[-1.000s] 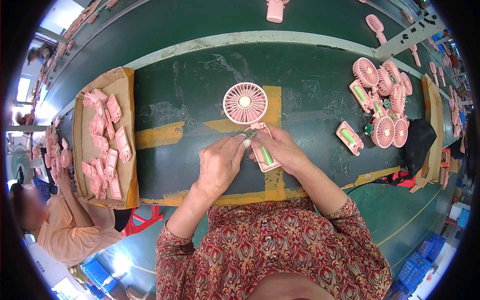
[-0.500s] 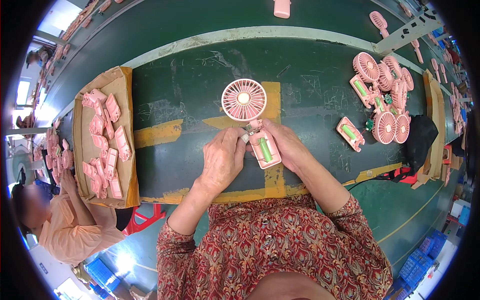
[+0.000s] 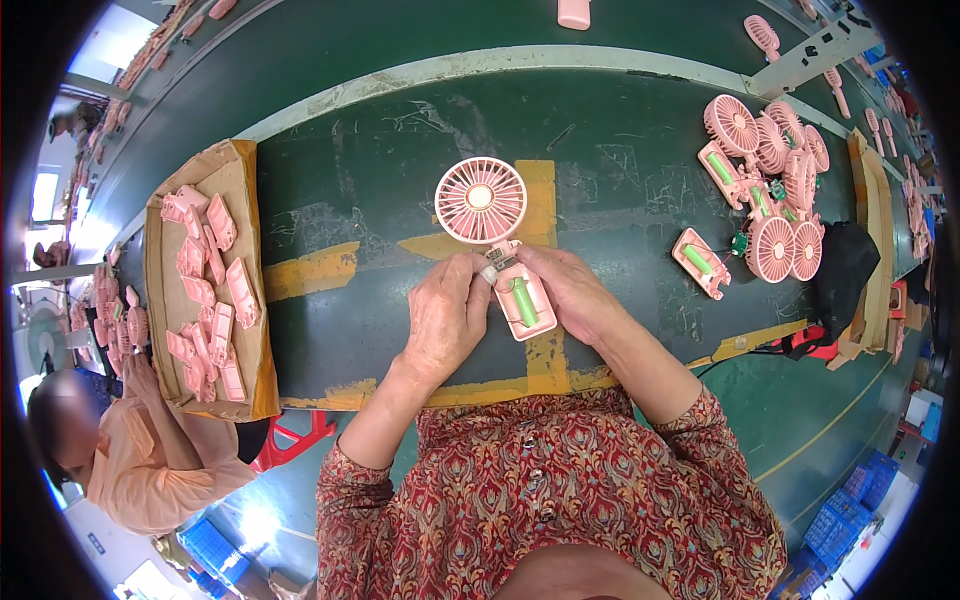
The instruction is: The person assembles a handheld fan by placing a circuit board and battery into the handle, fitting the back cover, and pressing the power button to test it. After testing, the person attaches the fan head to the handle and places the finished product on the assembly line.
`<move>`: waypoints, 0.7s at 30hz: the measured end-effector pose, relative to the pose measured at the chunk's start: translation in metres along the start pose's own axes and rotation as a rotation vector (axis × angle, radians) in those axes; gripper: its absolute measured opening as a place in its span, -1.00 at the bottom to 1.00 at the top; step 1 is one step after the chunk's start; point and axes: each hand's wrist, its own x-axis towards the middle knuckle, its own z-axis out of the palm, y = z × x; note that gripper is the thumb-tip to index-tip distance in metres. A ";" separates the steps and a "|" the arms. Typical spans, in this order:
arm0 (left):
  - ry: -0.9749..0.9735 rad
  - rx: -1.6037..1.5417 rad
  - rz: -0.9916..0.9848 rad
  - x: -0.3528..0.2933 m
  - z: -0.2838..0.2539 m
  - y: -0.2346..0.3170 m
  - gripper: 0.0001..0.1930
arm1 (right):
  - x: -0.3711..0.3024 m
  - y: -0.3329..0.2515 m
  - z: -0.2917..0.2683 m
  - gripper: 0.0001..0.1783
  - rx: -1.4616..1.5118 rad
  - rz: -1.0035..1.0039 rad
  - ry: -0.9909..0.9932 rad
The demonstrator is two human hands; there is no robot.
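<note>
A pink fan (image 3: 495,235) lies flat on the green belt (image 3: 620,120), round head away from the person, open handle toward them. The left hand (image 3: 445,320) has its fingertips pinched narrow on the small parts at the neck of the fan, where head meets handle. The right hand (image 3: 572,295) cups the right side of the handle, fingers curled around the shell and steadying it.

Judging by what shows, the fan is part-built: a green battery (image 3: 524,302) already sits in the open handle, but no cover is on it, so closing appears to remain.

Left of the fan, a cardboard tray (image 3: 255,370) holds loose pink covers (image 3: 205,290). Right of the fan, 1 open handle (image 3: 700,263) lies alone, and beyond it a cluster of fans (image 3: 770,185) with batteries exposed.
</note>
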 end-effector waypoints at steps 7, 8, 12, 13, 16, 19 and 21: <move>0.041 0.102 0.124 0.001 0.001 0.004 -0.91 | 0.000 0.004 -0.003 -0.62 -0.055 -0.020 0.007; 0.042 0.114 0.147 0.001 0.001 0.005 -0.91 | 0.001 0.005 -0.005 -0.62 -0.073 -0.035 0.000; 0.067 0.121 0.173 0.000 0.002 0.007 -0.91 | 0.000 0.005 -0.001 -0.62 -0.078 -0.039 0.020; 0.083 0.099 0.161 0.000 0.001 0.008 -0.87 | 0.000 0.006 -0.002 -0.62 -0.094 -0.045 0.005; 0.076 0.113 0.213 0.001 -0.001 0.012 -0.73 | 0.000 0.004 -0.003 -0.62 -0.119 -0.038 -0.016; 0.045 0.184 0.308 -0.001 0.001 0.008 -0.62 | -0.001 0.002 -0.010 -0.63 -0.107 -0.019 -0.094; 0.035 0.217 0.338 -0.002 0.001 0.006 -0.59 | -0.001 0.002 -0.011 -0.61 -0.085 -0.011 -0.165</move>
